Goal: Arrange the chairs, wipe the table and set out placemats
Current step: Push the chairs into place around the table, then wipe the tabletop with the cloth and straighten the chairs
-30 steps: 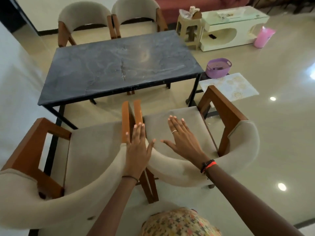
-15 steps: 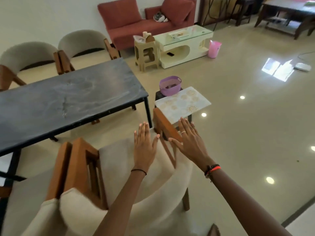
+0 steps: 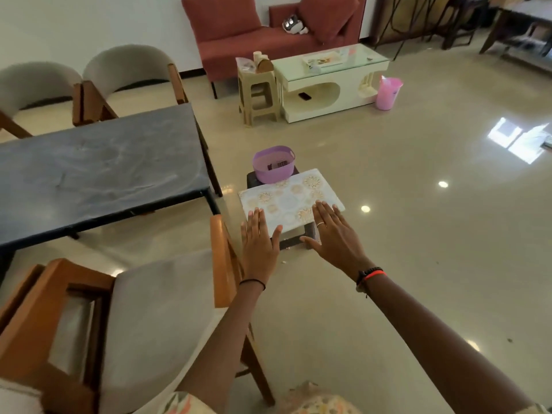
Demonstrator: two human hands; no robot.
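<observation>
Our left hand (image 3: 259,248) and right hand (image 3: 336,236) have come off the back of the near chair (image 3: 155,318) since half a second ago. Our view has swung to the right, so the placemats (image 3: 286,198) now sit ahead of us.

At far left, two far chairs (image 3: 128,67) stand side by side at the far edge of the dark counter (image 3: 98,171), whose top carries nothing. The near chair sits on our side of the counter, its wooden arm just beside our left wrist.

We hold the left hand flat, palm down, fingers straight and slightly spread, gripping nothing. Its fingertips overlap the near edge of the placemats, but we cannot tell whether they touch. The placemats, white with gold rosettes, lie on a low dark stool (image 3: 253,180) off the counter's right end. A purple basket (image 3: 273,164) stands just behind them on the same stool.

The right hand is likewise flat and spread, holding nothing, its fingertips over the placemats' near right corner.

Farther right, a pink bin (image 3: 386,92) stands on the shiny floor (image 3: 418,234).
</observation>
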